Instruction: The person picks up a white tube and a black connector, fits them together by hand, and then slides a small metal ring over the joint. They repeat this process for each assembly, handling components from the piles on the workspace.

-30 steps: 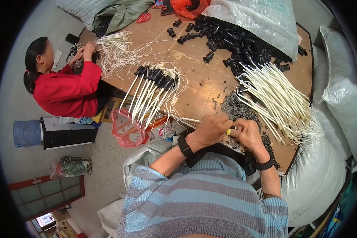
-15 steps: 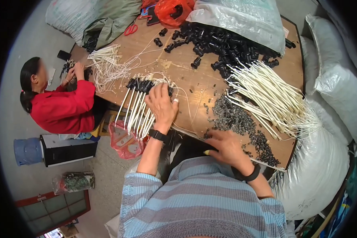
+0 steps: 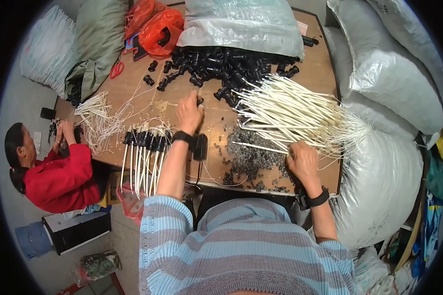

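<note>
My left hand [image 3: 189, 113] is over the middle of the table, fingers closed around a small black socket [image 3: 200, 100], mostly hidden by them. At the right, my right hand [image 3: 303, 160] is closed on one white sleeved wire [image 3: 261, 148], whose stiff length points left over a pile of small dark clips [image 3: 251, 155]. Just beyond that hand lies a thick bundle of similar white wires [image 3: 290, 110], its thin ends fanning right. Left of my left forearm, a row of black sockets with white wires [image 3: 145, 141] lies along the table's near edge.
A heap of black sockets [image 3: 221, 64] spills from a white sack [image 3: 241, 29] at the back. Red scissors [image 3: 116, 70] and a red bag [image 3: 161, 32] lie back left. A person in red [image 3: 59, 172] works at the left. Stuffed white sacks [image 3: 384, 182] crowd the right edge.
My left hand has left the row of wired sockets and reached forward to a black socket. My right hand has moved right and taken a white wire. The view has shifted right.
</note>
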`<action>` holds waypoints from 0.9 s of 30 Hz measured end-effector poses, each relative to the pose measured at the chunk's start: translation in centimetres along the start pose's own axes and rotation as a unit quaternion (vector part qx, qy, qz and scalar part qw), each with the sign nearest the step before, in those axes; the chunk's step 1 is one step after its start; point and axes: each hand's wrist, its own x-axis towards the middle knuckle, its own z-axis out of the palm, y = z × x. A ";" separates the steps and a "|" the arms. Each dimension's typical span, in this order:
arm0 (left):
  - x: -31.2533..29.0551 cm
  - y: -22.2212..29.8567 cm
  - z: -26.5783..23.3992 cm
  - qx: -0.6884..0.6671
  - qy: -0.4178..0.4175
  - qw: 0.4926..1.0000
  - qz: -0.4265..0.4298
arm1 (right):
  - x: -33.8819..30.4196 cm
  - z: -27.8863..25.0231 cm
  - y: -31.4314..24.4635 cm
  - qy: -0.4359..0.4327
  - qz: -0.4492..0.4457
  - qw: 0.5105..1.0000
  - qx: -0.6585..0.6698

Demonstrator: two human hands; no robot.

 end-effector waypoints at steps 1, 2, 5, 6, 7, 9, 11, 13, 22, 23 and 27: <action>-1.0 0.3 0.2 -0.012 0.057 0.997 0.042 | 0.2 -0.1 -0.4 0.004 -0.004 1.000 0.001; -1.8 -0.3 0.5 -0.078 0.050 0.994 0.065 | 0.5 -0.5 -0.9 -0.007 -0.011 0.999 0.038; -5.5 2.8 -0.8 -0.149 -0.025 0.986 0.068 | 1.6 -1.4 -2.2 -0.026 -0.015 0.990 0.136; -6.9 3.2 -1.0 -0.176 -0.064 0.981 0.051 | 2.0 -1.6 -2.8 -0.034 -0.017 0.979 0.200; -7.9 3.7 -1.7 -0.212 -0.085 0.973 0.039 | 2.3 -1.2 -3.3 -0.007 -0.027 0.974 0.224; -9.4 3.8 -2.0 -0.293 -0.112 0.949 0.013 | 2.7 -1.0 -3.7 -0.029 -0.040 0.972 0.231; -10.2 2.5 -1.3 -0.344 -0.127 0.930 -0.030 | 3.0 -1.1 -4.4 -0.063 -0.059 0.970 0.229; -10.3 1.7 -1.4 -0.348 -0.127 0.929 -0.021 | 2.8 -0.9 -4.5 -0.068 -0.080 0.968 0.226; -10.7 4.4 -2.5 -0.156 -0.022 0.926 0.343 | 2.1 -1.5 -5.8 -0.047 -0.213 0.974 0.062; -10.9 4.0 -2.7 -0.142 -0.003 0.931 0.336 | 1.8 -1.3 -5.3 -0.076 -0.100 0.992 0.026; -12.1 7.1 -3.9 -0.048 -0.107 0.950 0.290 | 2.3 -0.1 -5.0 -0.023 0.009 0.993 0.117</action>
